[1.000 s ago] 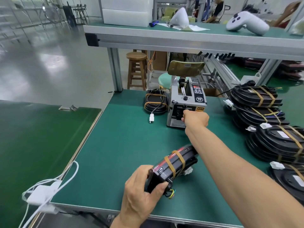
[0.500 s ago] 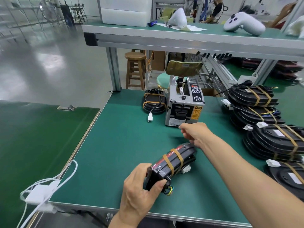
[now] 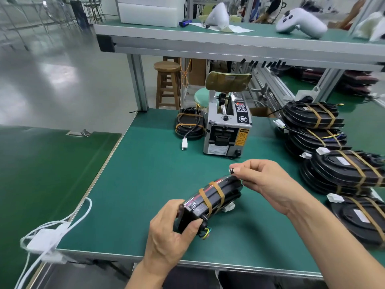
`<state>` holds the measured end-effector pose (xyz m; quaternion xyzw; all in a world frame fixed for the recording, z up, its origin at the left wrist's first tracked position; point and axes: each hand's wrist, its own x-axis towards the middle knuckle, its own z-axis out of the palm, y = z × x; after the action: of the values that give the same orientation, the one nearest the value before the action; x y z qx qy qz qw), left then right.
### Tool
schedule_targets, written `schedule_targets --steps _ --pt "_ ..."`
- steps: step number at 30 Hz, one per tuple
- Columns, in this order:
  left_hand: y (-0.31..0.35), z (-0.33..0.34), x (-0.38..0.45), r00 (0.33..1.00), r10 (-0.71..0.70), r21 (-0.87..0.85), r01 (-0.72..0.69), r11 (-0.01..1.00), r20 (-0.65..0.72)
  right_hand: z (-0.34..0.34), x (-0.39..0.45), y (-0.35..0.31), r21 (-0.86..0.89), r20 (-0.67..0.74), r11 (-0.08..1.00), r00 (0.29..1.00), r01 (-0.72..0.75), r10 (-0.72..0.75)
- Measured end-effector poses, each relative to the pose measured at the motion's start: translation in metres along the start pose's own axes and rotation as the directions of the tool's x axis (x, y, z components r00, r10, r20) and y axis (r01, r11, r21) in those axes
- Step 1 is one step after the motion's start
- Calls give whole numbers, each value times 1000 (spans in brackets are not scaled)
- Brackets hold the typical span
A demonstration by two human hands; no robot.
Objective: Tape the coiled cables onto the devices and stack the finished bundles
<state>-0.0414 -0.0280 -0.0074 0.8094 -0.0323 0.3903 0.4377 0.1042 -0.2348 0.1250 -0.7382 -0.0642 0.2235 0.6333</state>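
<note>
A: Where do we stand? At three o'clock on the counter [image 3: 145, 163] we have the stack of finished bundles [image 3: 337, 170], several discs deep, each crossed by tan tape.

B: And one more taped bundle [image 3: 188, 126] lies apart at twelve o'clock, just left of the tape dispenser [image 3: 228, 132]. So most of the work looks done, we'd judge.

A: The device [image 3: 210, 198] in hand sits at six o'clock, tilted on edge, with two tape bands already around its coiled cable.

B: Our left hand [image 3: 168, 232] grips its near end, fingers and thumb curled round it. Our right hand [image 3: 264, 184] pinches something small at the far end. A fresh tape strip, probably, but we cannot tell.

A: Then what's left: press that down, and set this one on the stack.
</note>
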Motion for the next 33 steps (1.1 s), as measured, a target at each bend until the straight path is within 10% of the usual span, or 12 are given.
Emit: schedule_targets --steps 33 --pt "-4 1 -1 999 51 -23 -50 998 15 3 5 7 -220 -18 975 1000 -9 5"
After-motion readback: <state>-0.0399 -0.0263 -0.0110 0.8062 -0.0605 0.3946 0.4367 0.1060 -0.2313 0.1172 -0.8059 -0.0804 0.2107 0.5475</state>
